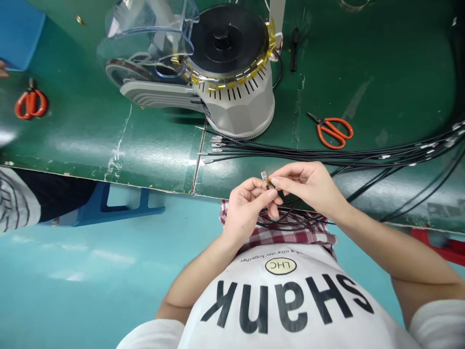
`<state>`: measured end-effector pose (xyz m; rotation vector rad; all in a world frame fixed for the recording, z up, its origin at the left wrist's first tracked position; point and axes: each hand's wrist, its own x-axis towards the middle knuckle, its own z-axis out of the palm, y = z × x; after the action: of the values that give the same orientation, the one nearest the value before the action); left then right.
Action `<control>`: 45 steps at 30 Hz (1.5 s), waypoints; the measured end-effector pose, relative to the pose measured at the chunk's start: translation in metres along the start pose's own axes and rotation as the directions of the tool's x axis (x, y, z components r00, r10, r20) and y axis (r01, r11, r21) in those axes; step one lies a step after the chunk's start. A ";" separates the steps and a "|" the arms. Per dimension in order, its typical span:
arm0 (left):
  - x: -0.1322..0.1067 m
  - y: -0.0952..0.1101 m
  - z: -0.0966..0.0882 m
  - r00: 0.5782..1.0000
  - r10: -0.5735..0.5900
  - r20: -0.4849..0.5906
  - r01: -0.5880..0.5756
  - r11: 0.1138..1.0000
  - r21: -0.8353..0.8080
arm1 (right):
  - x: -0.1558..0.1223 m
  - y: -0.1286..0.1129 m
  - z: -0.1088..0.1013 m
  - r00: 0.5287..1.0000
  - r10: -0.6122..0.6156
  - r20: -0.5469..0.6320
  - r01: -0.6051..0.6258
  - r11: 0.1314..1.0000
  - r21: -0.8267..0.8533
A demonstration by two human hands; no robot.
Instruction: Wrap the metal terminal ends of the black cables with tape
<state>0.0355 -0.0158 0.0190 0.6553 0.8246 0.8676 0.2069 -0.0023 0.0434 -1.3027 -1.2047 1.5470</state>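
Head view: the person's left hand (pixel 250 211) and right hand (pixel 308 186) come together just off the near edge of a green workbench (pixel 145 165), in front of the chest. The right fingertips (pixel 276 180) pinch a small metal terminal (pixel 263 176) on the end of a black wire (pixel 279 216). The left fingers curl up against the same spot, but whether they grip it cannot be told. The wire loops down over a red checked cloth (pixel 279 233). Beyond the hands, a bundle of black wires (pixel 327 157) lies across the bench, its crimped ends (pixel 214 151) fanned out. Farther off stand a grey tape dispenser (pixel 236 109) ringed with amber tape pieces, and orange-handled scissors (pixel 331 132) to its right. A second pair of scissors (pixel 31 105) lies at the far left.
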 end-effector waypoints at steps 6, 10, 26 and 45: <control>-0.001 0.002 0.001 0.999 -0.027 -0.026 0.027 1.000 -0.007 | 0.000 -0.001 0.000 1.000 0.013 -0.010 -0.013 1.000 0.014; -0.001 0.002 0.000 0.999 -0.034 0.001 0.034 0.999 -0.010 | 0.000 0.000 -0.001 1.000 0.028 -0.001 -0.028 0.999 0.025; 0.000 0.002 0.001 0.998 -0.058 -0.011 0.058 0.998 0.007 | -0.002 -0.003 -0.006 0.999 0.033 -0.011 -0.033 0.999 -0.022; -0.001 0.000 0.000 0.999 -0.043 0.010 0.042 0.999 0.013 | -0.003 -0.003 -0.003 1.000 0.010 -0.024 -0.012 0.996 -0.084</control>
<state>0.0355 -0.0164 0.0194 0.6503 0.8322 0.8205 0.2099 -0.0042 0.0474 -1.3802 -1.2611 1.4992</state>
